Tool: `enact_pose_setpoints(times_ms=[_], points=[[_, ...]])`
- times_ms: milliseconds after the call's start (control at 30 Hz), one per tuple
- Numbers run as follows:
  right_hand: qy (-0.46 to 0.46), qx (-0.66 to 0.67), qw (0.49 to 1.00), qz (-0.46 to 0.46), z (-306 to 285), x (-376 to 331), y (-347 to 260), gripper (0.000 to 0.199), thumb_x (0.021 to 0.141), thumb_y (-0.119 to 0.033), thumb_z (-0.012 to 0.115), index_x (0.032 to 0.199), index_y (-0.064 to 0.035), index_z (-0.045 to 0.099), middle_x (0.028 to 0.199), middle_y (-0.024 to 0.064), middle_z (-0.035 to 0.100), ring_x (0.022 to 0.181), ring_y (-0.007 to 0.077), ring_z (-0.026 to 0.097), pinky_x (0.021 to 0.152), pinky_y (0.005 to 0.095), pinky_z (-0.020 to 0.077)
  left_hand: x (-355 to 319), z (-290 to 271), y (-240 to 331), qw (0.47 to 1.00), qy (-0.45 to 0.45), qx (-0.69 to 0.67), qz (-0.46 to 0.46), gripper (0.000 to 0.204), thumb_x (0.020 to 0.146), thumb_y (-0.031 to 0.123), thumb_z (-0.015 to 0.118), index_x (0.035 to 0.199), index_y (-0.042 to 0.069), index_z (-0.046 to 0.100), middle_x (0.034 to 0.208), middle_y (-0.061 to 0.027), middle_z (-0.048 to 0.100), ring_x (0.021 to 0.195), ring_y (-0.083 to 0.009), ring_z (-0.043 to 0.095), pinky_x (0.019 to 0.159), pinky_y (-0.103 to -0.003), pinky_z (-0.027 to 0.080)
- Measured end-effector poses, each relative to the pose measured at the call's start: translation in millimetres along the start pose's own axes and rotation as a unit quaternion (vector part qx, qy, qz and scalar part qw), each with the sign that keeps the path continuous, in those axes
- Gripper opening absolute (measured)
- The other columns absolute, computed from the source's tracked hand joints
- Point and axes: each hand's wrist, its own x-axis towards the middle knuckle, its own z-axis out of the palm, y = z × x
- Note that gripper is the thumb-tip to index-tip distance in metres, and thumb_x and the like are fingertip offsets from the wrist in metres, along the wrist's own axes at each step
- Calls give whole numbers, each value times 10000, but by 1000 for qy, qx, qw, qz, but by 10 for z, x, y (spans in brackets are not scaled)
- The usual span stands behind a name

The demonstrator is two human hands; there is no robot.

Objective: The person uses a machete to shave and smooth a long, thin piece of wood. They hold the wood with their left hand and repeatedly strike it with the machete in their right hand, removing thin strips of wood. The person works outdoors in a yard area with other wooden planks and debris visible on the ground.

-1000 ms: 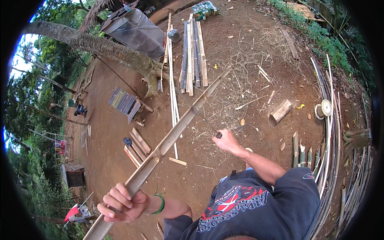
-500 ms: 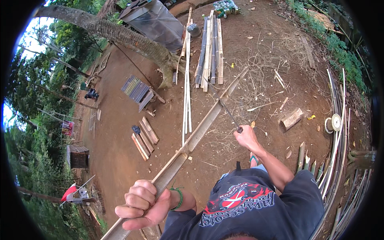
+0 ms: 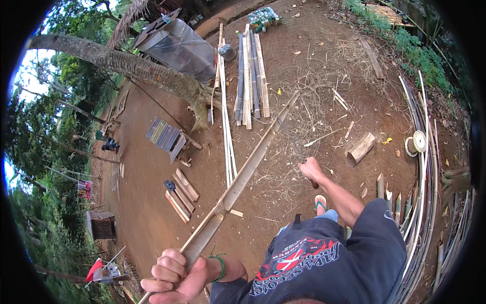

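My left hand (image 3: 174, 277), with a green cord bracelet at its wrist, is wrapped round the near end of a long split bamboo strip (image 3: 247, 176). The strip slants up and away to the right, its hollow side and inner joints showing. To the right of it, my right hand (image 3: 310, 170) is closed round the dark handle of a long knife (image 3: 315, 185). The thin blade is blurred and points toward the strip's far part. Whether the blade touches the bamboo I cannot tell.
Split bamboo lengths (image 3: 251, 76) lie ahead near a leaning tree trunk (image 3: 121, 63). A short log (image 3: 360, 148) and shavings are on the ground to the right. Bamboo poles (image 3: 430, 167) with a spool (image 3: 416, 143) line the right side. A slatted bench (image 3: 164, 136) stands left.
The knife has turned in my right hand, and its handle end now shows below the fist. My view has shifted slightly. The left hand keeps its hold on the bamboo.
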Motion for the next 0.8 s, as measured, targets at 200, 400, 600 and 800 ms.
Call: enact_pose_setpoints(times_ms=[200, 400, 600, 800], points=[[-127, 12, 933, -337, 175, -983, -583, 253, 779, -211, 609, 711, 30, 645, 547, 201, 551, 492, 246, 571, 531, 404, 435, 32, -13, -44, 999, 48, -11, -11, 423, 1020, 396, 477, 720, 148, 312, 609, 53, 226, 500, -65, 175, 494, -258, 153], [10, -39, 999, -18, 171, 604, 367, 272, 771, -222, 638, 747, 48, 664, 685, 227, 666, 631, 318, 667, 593, 438, 492, 77, 210, -81, 999, 30, 18, -19, 417, 1021, 387, 473, 719, 155, 304, 597, 51, 225, 498, -67, 186, 506, -248, 164], [-128, -43, 941, -311, 8, -250, -436, 240, 745, -210, 639, 750, 30, 658, 645, 237, 625, 559, 351, 607, 557, 430, 471, 51, 71, -75, 993, 91, 74, -13, 430, 1007, 412, 491, 716, 159, 300, 595, 51, 209, 499, -73, 191, 506, -244, 173], [44, -98, 994, -34, 260, 750, 259, 282, 739, -240, 651, 825, 24, 702, 763, 286, 661, 759, 422, 678, 677, 479, 516, 209, -33, -328, 966, 224, 129, -7, 438, 1021, 434, 455, 718, 158, 298, 589, 44, 212, 483, -66, 175, 484, -246, 157]])
